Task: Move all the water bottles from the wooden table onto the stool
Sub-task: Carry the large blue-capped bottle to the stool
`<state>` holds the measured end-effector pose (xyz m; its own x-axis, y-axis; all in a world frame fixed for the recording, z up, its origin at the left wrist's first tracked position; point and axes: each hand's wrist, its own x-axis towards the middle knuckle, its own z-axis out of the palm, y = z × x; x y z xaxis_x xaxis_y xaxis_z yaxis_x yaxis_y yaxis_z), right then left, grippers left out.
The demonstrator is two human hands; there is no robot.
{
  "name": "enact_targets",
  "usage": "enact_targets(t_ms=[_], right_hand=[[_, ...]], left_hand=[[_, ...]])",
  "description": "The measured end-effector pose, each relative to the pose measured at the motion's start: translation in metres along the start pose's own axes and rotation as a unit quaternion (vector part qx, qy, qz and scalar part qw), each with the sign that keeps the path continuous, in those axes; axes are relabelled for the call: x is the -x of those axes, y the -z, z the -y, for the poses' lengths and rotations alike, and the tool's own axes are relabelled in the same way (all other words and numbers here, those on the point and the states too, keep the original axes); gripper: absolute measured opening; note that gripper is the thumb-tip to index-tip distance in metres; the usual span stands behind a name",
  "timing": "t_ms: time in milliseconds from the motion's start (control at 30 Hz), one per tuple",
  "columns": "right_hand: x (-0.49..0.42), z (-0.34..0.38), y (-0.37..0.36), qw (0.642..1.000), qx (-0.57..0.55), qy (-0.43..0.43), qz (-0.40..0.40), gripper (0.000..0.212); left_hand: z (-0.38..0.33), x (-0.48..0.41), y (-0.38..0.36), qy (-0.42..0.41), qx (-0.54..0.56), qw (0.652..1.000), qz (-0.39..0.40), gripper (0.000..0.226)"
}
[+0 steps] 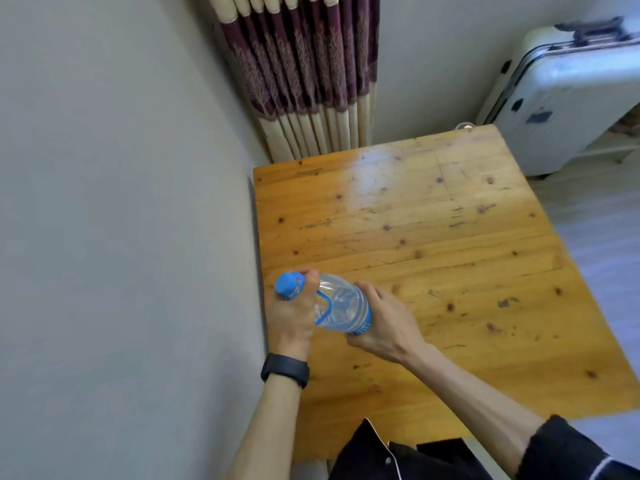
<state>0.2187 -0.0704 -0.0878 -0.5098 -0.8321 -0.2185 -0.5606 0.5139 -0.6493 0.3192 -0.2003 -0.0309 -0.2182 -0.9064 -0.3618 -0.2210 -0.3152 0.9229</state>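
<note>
A clear water bottle [341, 306] with a blue cap, blue carry loop and blue label is held tilted, cap pointing left, over the near left part of the wooden table [433, 237]. My left hand [292, 313], with a black band on its wrist, grips the bottle's neck just below the cap. My right hand [382, 323] wraps around the bottle's lower body at the label. I see no other bottle on the table. No stool is in view.
A grey wall [121, 237] runs along the table's left edge. A maroon and cream curtain [311, 71] hangs behind the table. A white suitcase [568, 98] stands at the back right, with light floor [602, 244] to the table's right.
</note>
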Motion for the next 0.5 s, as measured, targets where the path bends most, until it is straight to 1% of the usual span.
enact_targets(t_ms=[100,167,233,333,433,500], right_hand=[[0.047,-0.025,0.033,0.997,0.016,-0.051,-0.051,0.088],[0.074,-0.042,0.054,0.993,0.023,-0.085,-0.078,0.088],[0.097,-0.057,0.077,0.988,0.025,-0.112,-0.108,0.084],[0.131,-0.079,0.114,0.975,0.036,-0.154,-0.157,0.077],[0.162,-0.101,0.147,0.958,0.048,-0.188,-0.210,0.077],[0.181,-0.118,0.166,0.947,0.036,-0.209,-0.242,0.077]], left_hand=[[-0.003,0.040,-0.036,-0.025,0.016,0.996,0.083,0.016],[-0.003,0.064,-0.061,-0.039,0.026,0.989,0.137,0.026],[-0.005,0.087,-0.086,-0.051,0.033,0.981,0.184,0.035],[-0.012,0.121,-0.128,-0.066,0.027,0.967,0.244,0.036],[-0.022,0.152,-0.172,-0.079,0.016,0.952,0.296,0.038],[-0.031,0.175,-0.202,-0.096,0.002,0.938,0.332,0.033]])
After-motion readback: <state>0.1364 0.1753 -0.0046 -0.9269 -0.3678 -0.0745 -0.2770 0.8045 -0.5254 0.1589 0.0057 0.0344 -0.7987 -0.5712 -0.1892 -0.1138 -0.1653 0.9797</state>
